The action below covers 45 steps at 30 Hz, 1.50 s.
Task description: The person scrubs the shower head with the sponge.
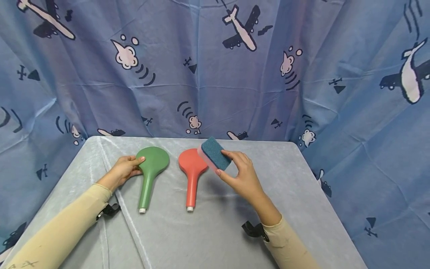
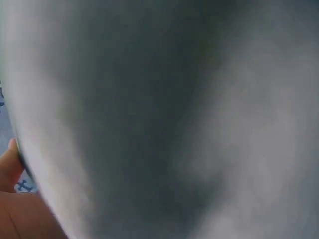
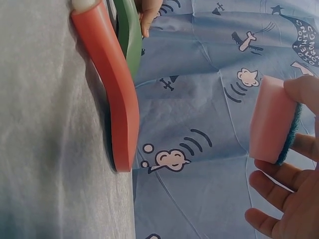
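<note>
My left hand (image 1: 123, 171) grips the rim of a green shower head (image 1: 152, 158) on its left side, the thumb on top and fingers beneath. Its handle points toward me, ending in a white tip. To its right lies a red shower head (image 1: 192, 164), also handle toward me. My right hand (image 1: 242, 175) pinches a sponge (image 1: 216, 153) between thumb and fingers, above the table by the red head's right edge. The pink side of the sponge (image 3: 271, 119) and its blue-green scouring layer show in the right wrist view. The left wrist view is mostly blurred grey, with fingers (image 2: 10, 167) at its edge.
A grey cloth with creases covers the table (image 1: 215, 239). Behind and beside it hangs a blue curtain (image 1: 201, 74) printed with planes and clouds. Black straps (image 1: 253, 229) sit at both wrists, below the beige sleeves (image 1: 67, 228).
</note>
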Tool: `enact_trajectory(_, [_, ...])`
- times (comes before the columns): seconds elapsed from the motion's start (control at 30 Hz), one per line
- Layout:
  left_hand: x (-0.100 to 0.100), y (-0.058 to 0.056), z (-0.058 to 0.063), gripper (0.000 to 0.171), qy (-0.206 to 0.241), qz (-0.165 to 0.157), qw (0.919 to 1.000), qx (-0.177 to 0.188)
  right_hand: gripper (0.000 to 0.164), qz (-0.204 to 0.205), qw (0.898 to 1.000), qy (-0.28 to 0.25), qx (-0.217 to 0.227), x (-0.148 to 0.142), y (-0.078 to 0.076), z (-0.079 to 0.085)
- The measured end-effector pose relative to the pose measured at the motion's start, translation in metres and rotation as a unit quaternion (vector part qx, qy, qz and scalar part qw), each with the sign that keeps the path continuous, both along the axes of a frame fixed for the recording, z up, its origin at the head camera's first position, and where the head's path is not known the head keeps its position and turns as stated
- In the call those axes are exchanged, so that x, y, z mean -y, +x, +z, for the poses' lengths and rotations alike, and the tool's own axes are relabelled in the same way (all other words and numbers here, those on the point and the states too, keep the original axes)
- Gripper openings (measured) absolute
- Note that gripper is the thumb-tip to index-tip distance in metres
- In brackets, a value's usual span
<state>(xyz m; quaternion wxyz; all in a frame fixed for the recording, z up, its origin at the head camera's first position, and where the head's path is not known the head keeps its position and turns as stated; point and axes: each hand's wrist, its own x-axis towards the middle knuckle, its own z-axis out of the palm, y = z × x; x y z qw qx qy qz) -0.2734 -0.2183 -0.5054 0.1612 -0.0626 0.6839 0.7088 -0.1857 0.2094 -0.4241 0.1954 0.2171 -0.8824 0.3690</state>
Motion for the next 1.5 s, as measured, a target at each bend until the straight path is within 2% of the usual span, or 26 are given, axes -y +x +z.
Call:
enact_trajectory(0.23, [-0.001,0.003,0.005,0.046,-0.097,-0.005,0.9951,0.016,0.062,0.001,1.0,0.006,0.008,-0.004,-0.002,-0.002])
enact_trajectory(0.4, [-0.003,0.009,0.013,0.068,-0.141,-0.014,0.9895,0.026,0.062,0.003,1.0,0.01,0.005,-0.006,-0.003,-0.001])
enact_trajectory(0.57, [-0.005,0.022,0.025,0.083,-0.188,-0.016,0.9816,0.029,0.062,0.007,1.0,0.007,-0.001,-0.006,-0.003,0.002])
enact_trajectory(0.63, [-0.007,0.029,0.031,0.085,-0.23,-0.019,0.9729,0.013,0.062,0.008,1.0,0.004,-0.001,-0.006,-0.004,0.003])
enact_trajectory(0.67, [-0.009,0.034,0.035,0.085,-0.258,-0.019,0.9661,-0.002,0.062,0.008,1.0,0.003,0.0,-0.006,-0.004,0.003])
enact_trajectory(0.73, [-0.014,0.042,0.043,0.083,-0.323,-0.016,0.9454,-0.044,0.063,0.01,1.0,0.001,0.001,-0.006,-0.004,0.004])
enact_trajectory(0.8, [-0.021,0.05,0.052,0.079,-0.368,-0.006,0.9259,-0.086,0.063,0.01,1.0,0.002,0.003,-0.006,-0.004,0.004])
enact_trajectory(0.83, [-0.026,0.054,0.056,0.077,-0.378,0.0,0.9203,-0.102,0.063,0.011,1.0,0.001,0.004,-0.007,-0.004,0.004])
enact_trajectory(0.87, [-0.032,0.057,0.06,0.075,-0.377,0.006,0.9192,-0.114,0.063,0.011,1.0,0.001,0.005,-0.007,-0.004,0.004])
enact_trajectory(0.9, [-0.038,0.06,0.063,0.073,-0.365,0.009,0.9235,-0.119,0.062,0.011,1.0,0.0,0.004,-0.008,-0.004,0.004])
enact_trajectory(1.03, [-0.067,0.071,0.069,0.068,-0.278,0.006,0.9536,-0.115,0.062,0.009,1.0,-0.002,0.004,-0.009,-0.005,0.002])
enact_trajectory(1.1, [-0.08,0.075,0.067,0.066,-0.253,0.0,0.9606,-0.116,0.062,0.01,1.0,-0.002,0.003,-0.009,-0.005,0.002])
enact_trajectory(1.3, [-0.112,0.082,0.054,0.063,-0.248,-0.015,0.9594,-0.133,0.062,0.01,1.0,-0.002,0.002,-0.009,-0.007,0.001])
enact_trajectory(1.5, [-0.139,0.078,0.037,0.072,-0.261,-0.032,0.9566,-0.125,0.062,0.008,1.0,0.0,0.006,-0.009,-0.008,-0.001])
